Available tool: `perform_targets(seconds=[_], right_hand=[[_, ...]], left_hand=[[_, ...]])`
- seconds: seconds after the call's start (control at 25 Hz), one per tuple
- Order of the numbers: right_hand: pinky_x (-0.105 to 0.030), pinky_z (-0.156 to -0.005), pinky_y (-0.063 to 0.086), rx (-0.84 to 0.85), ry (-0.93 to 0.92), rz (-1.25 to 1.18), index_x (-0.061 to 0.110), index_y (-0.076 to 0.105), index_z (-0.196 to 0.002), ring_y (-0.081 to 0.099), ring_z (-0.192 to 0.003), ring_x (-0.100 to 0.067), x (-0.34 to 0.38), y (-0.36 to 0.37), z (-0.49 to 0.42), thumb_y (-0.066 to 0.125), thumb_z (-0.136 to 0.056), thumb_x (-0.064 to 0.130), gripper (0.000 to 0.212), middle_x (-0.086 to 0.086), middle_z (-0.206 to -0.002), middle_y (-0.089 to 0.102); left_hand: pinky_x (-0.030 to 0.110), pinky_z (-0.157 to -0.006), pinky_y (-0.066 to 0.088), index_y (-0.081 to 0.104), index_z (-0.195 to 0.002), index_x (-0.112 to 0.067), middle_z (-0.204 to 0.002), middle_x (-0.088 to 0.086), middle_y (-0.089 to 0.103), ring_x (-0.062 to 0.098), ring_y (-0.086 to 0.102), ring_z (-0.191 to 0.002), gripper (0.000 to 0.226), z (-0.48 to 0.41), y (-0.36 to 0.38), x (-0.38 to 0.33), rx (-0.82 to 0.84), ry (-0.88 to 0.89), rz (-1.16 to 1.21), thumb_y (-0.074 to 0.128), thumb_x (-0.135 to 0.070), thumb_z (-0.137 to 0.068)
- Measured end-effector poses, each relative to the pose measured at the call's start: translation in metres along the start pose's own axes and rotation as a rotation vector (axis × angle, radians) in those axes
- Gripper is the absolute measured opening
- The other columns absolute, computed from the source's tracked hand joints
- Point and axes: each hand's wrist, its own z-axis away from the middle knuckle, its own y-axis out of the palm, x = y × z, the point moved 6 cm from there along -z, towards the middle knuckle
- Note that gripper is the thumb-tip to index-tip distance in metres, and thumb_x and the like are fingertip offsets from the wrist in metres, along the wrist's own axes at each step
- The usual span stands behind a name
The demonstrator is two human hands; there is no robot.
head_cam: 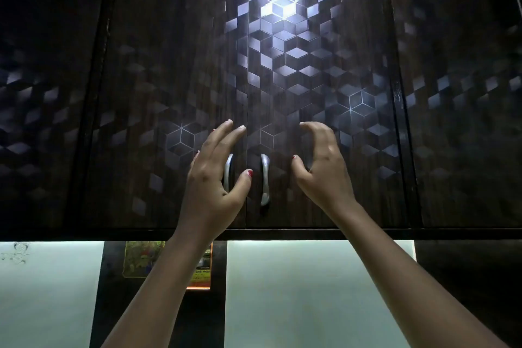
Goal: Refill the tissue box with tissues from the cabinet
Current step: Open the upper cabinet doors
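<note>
A dark overhead cabinet [175,70] with a glossy cube-patterned wood finish is filling most of the head view, and its two middle doors are sitting shut, meeting at a thin vertical seam, so whatever is stored inside is staying hidden; no tissues and no tissue box are showing anywhere. Below the cabinet's lower edge, pale lit wall panels [296,291] are glowing on either side of a dark upright strip, and a colourful sticker [141,258] is clinging to that strip just under the cabinet. Two bare arms are reaching up from the bottom of the frame. The left hand [211,178] is spreading its fingers loosely in front of the left door handle [228,172], with the thumb pointing toward the seam, gripping nothing. The right hand [322,167] is curling its fingers like a claw just right of the right door handle [265,179], apart from it and also grasping nothing. Both curved metal handles are standing upright, close beside the seam.
</note>
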Motion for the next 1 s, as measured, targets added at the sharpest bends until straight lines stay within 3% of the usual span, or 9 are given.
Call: perform_targets(seconds=[0.08,0.24,0.36,0.48,0.6,0.68,0.84,1.0], right_hand=[[-0.024,-0.088,0.037,0.004,0.069,0.008,0.017,0.036,-0.131,0.042,-0.124,-0.019,-0.008,0.012,0.003,0.056,-0.081,0.015,0.055,-0.006,-0.14,0.038],[-0.031,-0.095,0.036,0.287,0.369,-0.161,0.021,0.022,-0.139,0.036,-0.129,-0.024,-0.041,0.063,0.017,0.06,-0.081,0.017,0.069,-0.01,-0.144,0.031],[-0.034,-0.094,0.043,0.362,0.48,-0.379,0.02,0.02,-0.141,0.046,-0.12,-0.023,-0.048,0.089,0.018,0.064,-0.079,0.014,0.076,-0.012,-0.136,0.044],[-0.031,-0.076,0.047,0.38,0.609,-0.625,0.018,0.035,-0.131,0.057,-0.098,-0.023,-0.042,0.114,0.026,0.064,-0.079,0.009,0.061,-0.011,-0.104,0.059],[-0.039,-0.072,0.048,0.382,0.649,-0.482,0.008,0.05,-0.102,0.052,-0.077,-0.019,-0.041,0.127,0.028,0.063,-0.076,0.013,0.029,-0.004,-0.08,0.05],[-0.033,-0.066,0.045,0.361,0.667,-0.43,0.006,0.049,-0.095,0.051,-0.076,-0.019,-0.043,0.128,0.027,0.063,-0.076,0.016,0.025,-0.006,-0.082,0.049],[-0.033,-0.065,0.046,0.336,0.651,-0.433,0.008,0.05,-0.092,0.052,-0.069,-0.016,-0.043,0.127,0.027,0.062,-0.077,0.018,0.021,-0.003,-0.078,0.051],[-0.009,-0.045,0.038,0.205,0.58,-0.434,0.01,0.05,-0.084,0.047,-0.058,-0.01,-0.028,0.11,0.033,0.056,-0.084,0.016,0.009,0.001,-0.069,0.05]], left_hand=[[0.058,-0.111,0.028,0.032,-0.13,-0.042,-0.141,-0.02,0.027,-0.001,0.025,-0.132,0.057,0.0,-0.003,0.002,-0.006,-0.006,-0.036,0.046,-0.039,-0.074],[0.057,-0.111,0.028,0.028,-0.131,-0.044,-0.14,-0.023,0.025,-0.001,0.023,-0.134,0.06,0.004,0.001,0.018,0.062,-0.047,-0.063,0.046,-0.039,-0.074],[0.058,-0.11,0.027,0.025,-0.129,-0.048,-0.141,-0.022,0.023,0.008,0.024,-0.138,0.059,0.01,0.0,0.024,0.105,-0.076,-0.083,0.044,-0.041,-0.073],[0.058,-0.111,0.027,0.024,-0.128,-0.049,-0.142,-0.022,0.023,0.01,0.025,-0.139,0.058,0.019,-0.005,0.028,0.123,-0.093,-0.106,0.043,-0.043,-0.073],[0.059,-0.111,0.026,0.024,-0.127,-0.049,-0.141,-0.023,0.023,0.011,0.024,-0.139,0.058,0.027,-0.007,0.031,0.139,-0.145,-0.118,0.047,-0.041,-0.074],[0.059,-0.111,0.026,0.024,-0.127,-0.05,-0.141,-0.023,0.024,0.012,0.025,-0.139,0.059,0.032,-0.005,0.031,0.139,-0.176,-0.101,0.045,-0.043,-0.073],[0.058,-0.112,0.025,0.021,-0.124,-0.057,-0.14,-0.027,0.023,0.009,0.023,-0.139,0.059,0.037,0.004,0.026,0.164,-0.178,-0.059,0.049,-0.041,-0.074],[0.054,-0.114,0.023,0.017,-0.122,-0.066,-0.139,-0.038,0.018,0.001,0.016,-0.14,0.06,0.037,0.01,0.023,0.192,-0.098,-0.049,0.044,-0.047,-0.071]])
